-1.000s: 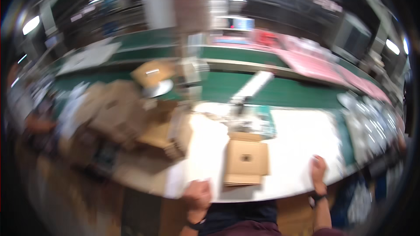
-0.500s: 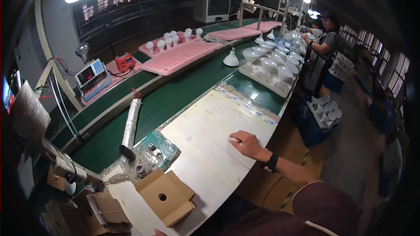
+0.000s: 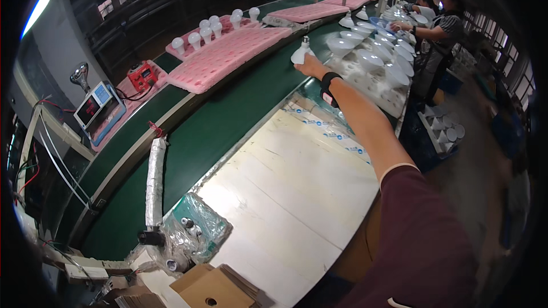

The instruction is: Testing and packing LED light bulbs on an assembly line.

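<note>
My right arm stretches far across the white-topped work surface point(image 3: 274, 188). At its end my right hand point(image 3: 312, 67), with a black band on the wrist, is closed on the lower right side of a white cone-shaped reflector bulb point(image 3: 300, 53). The bulb stands upright, screw cap up, over the green conveyor belt point(image 3: 251, 88); whether it still touches the belt is hidden. Right of the hand, several similar white reflector bulbs point(image 3: 371, 60) sit in a pale moulded tray point(image 3: 365, 82). My left hand is out of the picture.
Pink foam trays point(image 3: 228, 57) with several round bulbs point(image 3: 194, 40) lie beyond the belt. A meter point(image 3: 94, 105) and a red device point(image 3: 141, 75) stand left. Flat cardboard boxes point(image 3: 214, 291) and a foil-wrapped tube point(image 3: 154, 182) are near. Co-workers point(image 3: 448, 31) stand far right.
My right hand has gone from the white work surface forward to the reflector bulb and closed on it. My left fingertips have left the lower edge, and the view has shifted.
</note>
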A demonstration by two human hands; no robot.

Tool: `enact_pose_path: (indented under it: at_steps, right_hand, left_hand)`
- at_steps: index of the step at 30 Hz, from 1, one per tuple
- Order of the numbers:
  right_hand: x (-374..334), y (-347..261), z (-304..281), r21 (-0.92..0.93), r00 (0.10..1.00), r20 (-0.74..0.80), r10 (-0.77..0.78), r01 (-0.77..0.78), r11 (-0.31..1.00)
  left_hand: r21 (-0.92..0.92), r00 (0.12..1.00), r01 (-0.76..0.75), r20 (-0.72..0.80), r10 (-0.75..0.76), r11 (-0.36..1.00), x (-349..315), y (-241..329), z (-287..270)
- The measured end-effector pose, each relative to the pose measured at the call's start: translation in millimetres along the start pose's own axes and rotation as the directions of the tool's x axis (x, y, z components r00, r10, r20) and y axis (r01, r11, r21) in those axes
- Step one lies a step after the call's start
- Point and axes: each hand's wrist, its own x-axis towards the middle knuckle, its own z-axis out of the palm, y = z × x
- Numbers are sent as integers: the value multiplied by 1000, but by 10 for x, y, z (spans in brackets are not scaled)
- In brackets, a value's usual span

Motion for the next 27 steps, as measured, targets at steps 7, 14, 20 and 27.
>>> enact_pose_path:
  at_steps: [7,14,20,27]
  right_hand:
    - [1103,383,355,150,830,-520,201,-143,978]
    - [933,295,266,41,934,-356,-9,26,999]
    - [-721,-839,-360,264,844,-332,-421,512,817]
    - [-4124,-1863,-1268,576,541,35,-840,677,459]
  left_hand:
    - [61,989,-93,120,86,994,-222,-595,64]
    - [-150,925,166,367,-101,975,-78,-199,-168]
    - [-18,872,430,270,-409,903,239,232,-308]
    - [-466,940,-296,15,342,834,713,1658,-896]
